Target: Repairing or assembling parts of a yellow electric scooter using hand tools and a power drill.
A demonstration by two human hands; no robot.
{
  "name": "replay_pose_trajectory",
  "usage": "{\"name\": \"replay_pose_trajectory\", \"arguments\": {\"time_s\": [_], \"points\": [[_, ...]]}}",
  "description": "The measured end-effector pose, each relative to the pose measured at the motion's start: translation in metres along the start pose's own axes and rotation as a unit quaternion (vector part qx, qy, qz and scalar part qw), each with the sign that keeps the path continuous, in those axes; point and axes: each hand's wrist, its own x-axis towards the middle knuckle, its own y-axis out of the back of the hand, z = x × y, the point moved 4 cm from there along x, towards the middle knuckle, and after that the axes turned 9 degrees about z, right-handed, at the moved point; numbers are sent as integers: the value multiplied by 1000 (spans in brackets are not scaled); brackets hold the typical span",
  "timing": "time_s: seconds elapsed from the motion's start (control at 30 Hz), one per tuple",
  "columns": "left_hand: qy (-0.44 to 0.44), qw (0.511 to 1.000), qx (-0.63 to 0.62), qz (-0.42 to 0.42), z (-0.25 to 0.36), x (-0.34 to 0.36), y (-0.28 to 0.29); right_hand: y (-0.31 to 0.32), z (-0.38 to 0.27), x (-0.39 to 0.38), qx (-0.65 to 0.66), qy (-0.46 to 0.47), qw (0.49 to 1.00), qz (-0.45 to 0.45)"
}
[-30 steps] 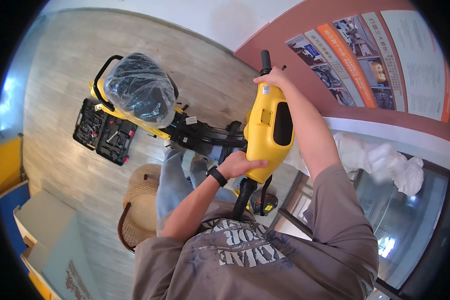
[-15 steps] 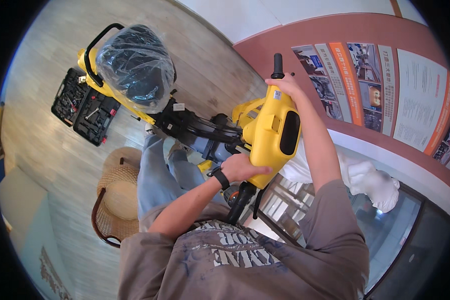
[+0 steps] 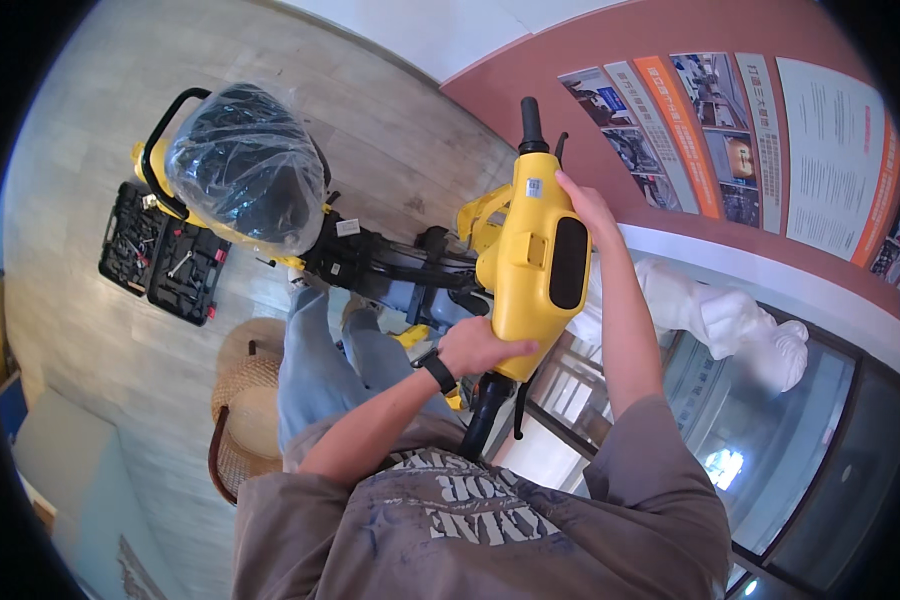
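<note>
Both hands are on the yellow handlebar cover (image 3: 525,285) with its dark oval panel. My left hand (image 3: 480,348) grips its lower end, thumb lying across it, beside a black grip (image 3: 485,410) and lever. My right hand (image 3: 587,205) holds the cover's upper right side, fingertips mostly hidden behind it, just below the upper black grip (image 3: 530,125) and lever. The cover sits on a yellow and black scooter, whose seat (image 3: 245,170) is wrapped in clear plastic, with a black rear rail (image 3: 155,150).
An open tool case (image 3: 180,265) lies on the floor (image 3: 80,360) at left, a wicker chair (image 3: 240,420) beside my legs. A pink wall (image 3: 520,80) with display panels stands at right, above a white statue (image 3: 720,325) and dark-framed glass (image 3: 730,430).
My right hand has slid from beside the upper grip down the cover's right side. My left hand keeps its hold. The view has shifted, moving the scooter seat leftward in the picture.
</note>
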Motion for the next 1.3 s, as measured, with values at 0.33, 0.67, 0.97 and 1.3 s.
{"name": "replay_pose_trajectory", "arguments": {"time_s": [0.33, 0.67, 0.97, 1.3], "points": [[-18, 1000, -18, -3, -4, 2, -2, -2, 17, -12, 123, -55, 981, -136], [-8, 991, -127, -32, -4, 0, -9, -16, 40, -17, 359, -69, 905, -218], [28, 980, -159, 119, -16, 54, 87, -12, 47, -16, 380, -33, 900, -209], [51, 983, -39, 171, 79, 213, 93, -21, 68, 3, 246, 41, 967, -51]]}}
